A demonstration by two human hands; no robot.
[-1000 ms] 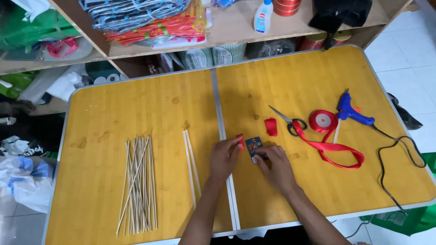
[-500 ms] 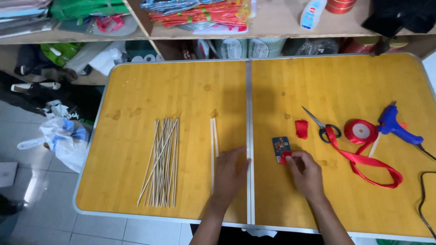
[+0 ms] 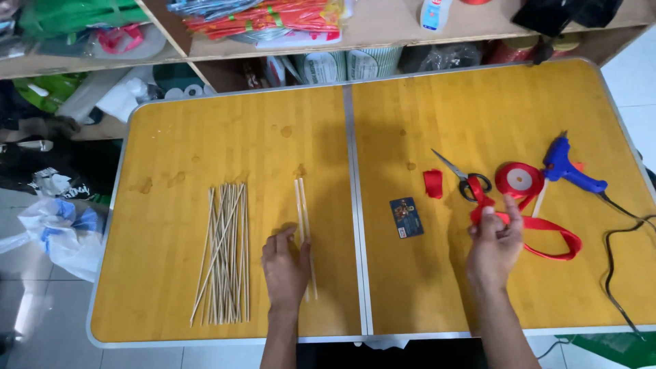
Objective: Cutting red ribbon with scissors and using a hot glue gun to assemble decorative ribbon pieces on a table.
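Low in the frame, left of centre, the left hand (image 3: 285, 263) lay flat with loose fingers on the yellow table (image 3: 225, 130), touching the lower ends of two pale sticks (image 3: 305, 229), with a bundle of thin skewers (image 3: 223, 253) just to its left. At lower right, the right hand (image 3: 494, 242) pinched the red ribbon (image 3: 547, 232), which trailed from a spool (image 3: 519, 180) beside scissors (image 3: 465, 179) and a blue glue gun (image 3: 570, 167); a small card (image 3: 406, 217) lay between the hands.
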